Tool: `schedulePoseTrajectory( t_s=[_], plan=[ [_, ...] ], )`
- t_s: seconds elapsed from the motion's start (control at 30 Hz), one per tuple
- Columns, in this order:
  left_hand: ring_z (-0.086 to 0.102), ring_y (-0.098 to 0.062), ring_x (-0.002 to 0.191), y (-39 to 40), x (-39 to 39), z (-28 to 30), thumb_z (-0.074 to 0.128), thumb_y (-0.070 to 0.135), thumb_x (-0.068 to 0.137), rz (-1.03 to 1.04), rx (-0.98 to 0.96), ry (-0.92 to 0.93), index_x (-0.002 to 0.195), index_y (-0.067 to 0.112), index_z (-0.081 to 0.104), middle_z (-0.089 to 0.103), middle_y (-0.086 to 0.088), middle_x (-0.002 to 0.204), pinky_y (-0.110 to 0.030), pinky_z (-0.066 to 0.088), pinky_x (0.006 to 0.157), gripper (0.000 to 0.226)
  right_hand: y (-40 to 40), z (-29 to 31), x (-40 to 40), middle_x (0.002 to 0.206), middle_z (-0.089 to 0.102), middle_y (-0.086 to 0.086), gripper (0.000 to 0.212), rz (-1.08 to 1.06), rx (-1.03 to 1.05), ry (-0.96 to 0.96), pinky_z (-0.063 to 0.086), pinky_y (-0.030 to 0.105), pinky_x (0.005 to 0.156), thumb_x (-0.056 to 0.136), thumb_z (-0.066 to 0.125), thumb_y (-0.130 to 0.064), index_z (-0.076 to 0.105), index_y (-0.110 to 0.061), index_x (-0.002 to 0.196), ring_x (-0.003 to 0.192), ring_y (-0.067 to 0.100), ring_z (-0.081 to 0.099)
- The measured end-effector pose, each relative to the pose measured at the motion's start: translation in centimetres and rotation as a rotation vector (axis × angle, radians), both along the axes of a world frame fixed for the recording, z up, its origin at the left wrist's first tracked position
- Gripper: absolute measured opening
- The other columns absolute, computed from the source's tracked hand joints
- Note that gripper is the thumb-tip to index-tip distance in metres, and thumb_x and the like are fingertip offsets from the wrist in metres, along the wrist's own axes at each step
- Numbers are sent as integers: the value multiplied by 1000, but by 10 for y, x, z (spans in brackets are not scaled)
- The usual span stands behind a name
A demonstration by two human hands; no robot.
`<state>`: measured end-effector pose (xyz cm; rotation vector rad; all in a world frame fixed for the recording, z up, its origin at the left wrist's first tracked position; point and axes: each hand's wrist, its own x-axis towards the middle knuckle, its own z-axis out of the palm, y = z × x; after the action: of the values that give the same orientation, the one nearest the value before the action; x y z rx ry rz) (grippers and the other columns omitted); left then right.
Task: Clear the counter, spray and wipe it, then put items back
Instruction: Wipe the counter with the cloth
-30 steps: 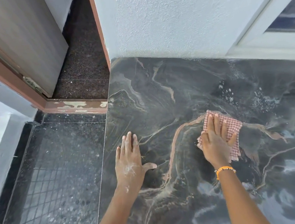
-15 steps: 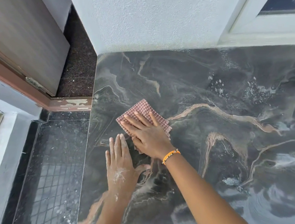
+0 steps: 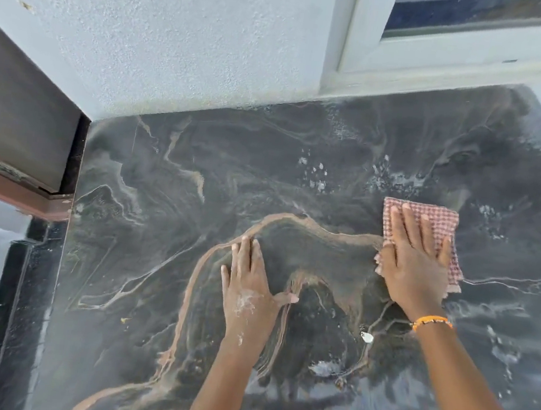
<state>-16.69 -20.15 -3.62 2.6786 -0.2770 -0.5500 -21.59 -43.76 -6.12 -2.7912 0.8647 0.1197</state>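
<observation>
Now | right hand (image 3: 415, 267) flat, pressing cloth (image 3: 437, 225) | left hand (image 3: 250, 291) flat on counter (image 3: 157, 225)

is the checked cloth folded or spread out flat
Folded: the cloth is a compact pad under the right hand, layered edges showing at its lower corner.

The checked cloth (image 3: 429, 231) is now swept right across the counter (image 3: 198, 168). It is pressed flat under the right hand (image 3: 415, 267), away from the left hand (image 3: 251, 291).

Bright daylight, soft glare on the wet counter (image 3: 352, 167), slight blur
</observation>
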Motion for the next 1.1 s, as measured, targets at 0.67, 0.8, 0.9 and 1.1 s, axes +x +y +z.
schedulePoseTrajectory(
  t_s=[0.67, 0.8, 0.9, 1.1],
  plan=[
    [-13, -23, 146, -47, 73, 9, 68, 62, 61, 53, 53, 30, 147, 9, -9, -9, -4, 159, -43, 6, 118, 127, -18, -6, 145, 157, 5, -14, 55, 455, 27, -81, -8, 51, 116, 96, 25, -37, 6, -37, 147, 146, 18, 1],
    [-14, -22, 145, -52, 74, 1, 64, 69, 56, -10, 143, 53, 147, 9, -11, -17, -4, 157, -45, 3, 118, 132, -61, -8, 109, 158, 9, -10, 56, 144, -14, -90, 4, 55, 116, 94, 28, -32, 11, -33, 148, 146, 20, 9],
    [-15, -21, 145, -52, 75, -2, 64, 70, 57, -4, 177, 42, 147, 9, -13, -19, -4, 157, -44, 2, 118, 132, -34, -5, 87, 159, 5, -6, 61, -47, 34, -61, 0, 59, 113, 90, 18, -36, 5, -29, 149, 146, 26, 6],
    [-19, -24, 144, -55, 83, -1, 65, 68, 58, -10, 233, 114, 144, 7, -19, -24, -6, 155, -45, 1, 118, 135, 40, -7, 120, 157, -9, -10, 60, 421, 39, -63, -8, 56, 112, 94, 19, -37, -8, -32, 147, 146, 23, -7]
  ],
)
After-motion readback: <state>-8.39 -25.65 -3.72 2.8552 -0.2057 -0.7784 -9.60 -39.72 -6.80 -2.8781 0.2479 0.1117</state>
